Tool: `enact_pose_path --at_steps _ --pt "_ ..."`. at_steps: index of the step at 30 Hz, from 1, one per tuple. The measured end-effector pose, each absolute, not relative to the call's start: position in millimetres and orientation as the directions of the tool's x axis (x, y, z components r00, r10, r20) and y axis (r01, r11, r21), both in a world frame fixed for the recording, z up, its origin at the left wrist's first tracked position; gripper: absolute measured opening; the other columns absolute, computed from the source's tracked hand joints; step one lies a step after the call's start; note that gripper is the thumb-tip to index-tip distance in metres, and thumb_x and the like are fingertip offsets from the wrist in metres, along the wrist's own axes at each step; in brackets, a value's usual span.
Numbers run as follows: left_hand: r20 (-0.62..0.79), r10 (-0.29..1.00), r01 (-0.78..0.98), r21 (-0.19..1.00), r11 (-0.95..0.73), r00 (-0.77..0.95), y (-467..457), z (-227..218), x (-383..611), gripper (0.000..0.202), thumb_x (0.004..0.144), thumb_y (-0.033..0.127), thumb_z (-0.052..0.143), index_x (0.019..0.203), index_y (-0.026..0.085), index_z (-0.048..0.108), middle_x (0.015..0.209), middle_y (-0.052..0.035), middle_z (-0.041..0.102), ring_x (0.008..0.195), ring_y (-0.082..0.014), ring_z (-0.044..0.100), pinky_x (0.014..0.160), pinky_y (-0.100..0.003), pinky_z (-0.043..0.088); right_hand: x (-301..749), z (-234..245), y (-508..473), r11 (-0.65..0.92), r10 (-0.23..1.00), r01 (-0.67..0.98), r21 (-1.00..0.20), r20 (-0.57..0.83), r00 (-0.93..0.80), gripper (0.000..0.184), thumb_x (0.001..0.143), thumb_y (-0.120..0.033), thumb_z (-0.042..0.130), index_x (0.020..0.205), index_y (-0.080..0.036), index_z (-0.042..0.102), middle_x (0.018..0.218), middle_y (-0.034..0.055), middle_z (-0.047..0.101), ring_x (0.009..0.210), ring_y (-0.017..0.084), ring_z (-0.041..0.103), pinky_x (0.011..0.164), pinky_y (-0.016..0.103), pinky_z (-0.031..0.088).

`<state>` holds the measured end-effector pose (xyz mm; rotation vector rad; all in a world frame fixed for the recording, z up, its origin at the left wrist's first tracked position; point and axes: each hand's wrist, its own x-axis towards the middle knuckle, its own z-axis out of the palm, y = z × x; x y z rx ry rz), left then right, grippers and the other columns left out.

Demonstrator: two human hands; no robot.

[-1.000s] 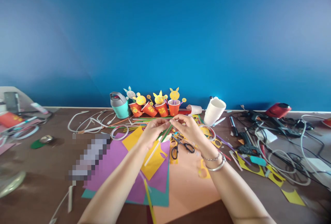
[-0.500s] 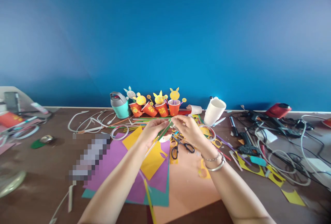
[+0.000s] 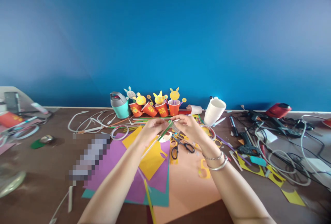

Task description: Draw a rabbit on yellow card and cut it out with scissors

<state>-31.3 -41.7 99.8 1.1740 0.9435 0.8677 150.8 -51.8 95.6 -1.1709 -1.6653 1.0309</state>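
Observation:
My left hand [image 3: 151, 130] is closed in a pinch on a thin green strip [image 3: 164, 132], which slants down to the left. A whitish strip [image 3: 150, 148] runs along under that hand. My right hand [image 3: 190, 127] has its fingertips bent together at the strip's upper end, close to the left fingertips. Below the hands lie black-handled scissors [image 3: 178, 146], their blades partly hidden. A yellow sheet [image 3: 151, 163] rests on purple paper [image 3: 103, 172], beside a large peach sheet [image 3: 188, 193].
Red paper cups [image 3: 174, 108] with paper animal heads stand along the blue wall, right of a turquoise flask [image 3: 120, 106]. White stacked cups [image 3: 215, 110] lean farther right. A glue gun [image 3: 248, 144], tangled cables and yellow scraps [image 3: 292, 196] cover the right side.
My right hand has shifted slightly, its fingers now bent more over the green strip's upper end. My left hand moved a little left and stays pinched on the strip.

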Motion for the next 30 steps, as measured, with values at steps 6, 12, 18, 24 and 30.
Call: enact_pose_path --at_steps 6,12,18,24,30 --pt "-0.179 0.888 -0.027 0.977 0.21 0.424 -38.2 100.0 -36.7 0.04 0.054 0.034 0.087 0.081 0.011 0.068 0.075 -0.0109 0.074 0.069 -0.0212 0.069 0.066 -0.028 0.048 151.1 94.8 -51.3 0.226 0.963 0.288 -0.931 0.169 -0.209 0.022 0.08 -0.025 0.057 0.098 -0.016 0.066 0.076 0.0042 0.073 0.067 0.017 0.066 0.059 0.025 0.046" --pt "-0.184 0.89 0.047 0.982 0.181 0.418 -36.8 98.3 -36.4 0.034 0.051 0.034 0.086 0.071 0.012 0.069 0.067 -0.0081 0.073 0.063 -0.0173 0.065 0.062 -0.026 0.044 152.8 94.2 -50.3 0.184 0.969 0.296 -0.937 0.122 -0.214 0.026 0.078 -0.027 0.06 0.101 -0.016 0.067 0.08 0.0048 0.073 0.068 0.015 0.064 0.061 0.026 0.045" --pt "-0.183 0.859 0.055 0.982 0.179 0.478 -38.8 102.0 -38.4 0.03 0.051 0.032 0.086 0.069 0.013 0.07 0.065 -0.0065 0.072 0.061 -0.0171 0.065 0.064 -0.028 0.045 155.8 101.6 -50.6 0.063 0.955 0.193 -0.979 0.002 -0.298 0.028 0.077 -0.034 0.061 0.098 -0.016 0.068 0.075 0.0022 0.069 0.062 0.013 0.059 0.057 0.024 0.042" --pt "-0.192 0.867 0.209 0.972 0.105 0.459 -46.3 100.8 -34.0 0.021 0.056 0.027 0.081 0.07 0.014 0.073 0.065 -0.0044 0.071 0.059 -0.0155 0.062 0.058 -0.025 0.042 147.6 95.3 -47.0 0.027 0.976 0.194 -0.981 -0.017 -0.219 0.031 0.071 -0.034 0.069 0.095 -0.014 0.068 0.067 0.0006 0.067 0.058 0.012 0.056 0.053 0.023 0.039" --pt "-0.086 0.906 0.339 0.938 -0.065 0.414 -50.8 91.5 -32.0 0.013 0.061 0.025 0.076 0.071 0.017 0.072 0.064 -0.0019 0.071 0.061 -0.0179 0.063 0.056 -0.025 0.041 139.1 92.5 -47.9 -0.049 0.989 0.074 -0.996 -0.058 -0.133 0.036 0.063 -0.027 0.072 0.095 -0.014 0.065 0.056 -0.0026 0.063 0.049 0.011 0.054 0.049 0.023 0.038"
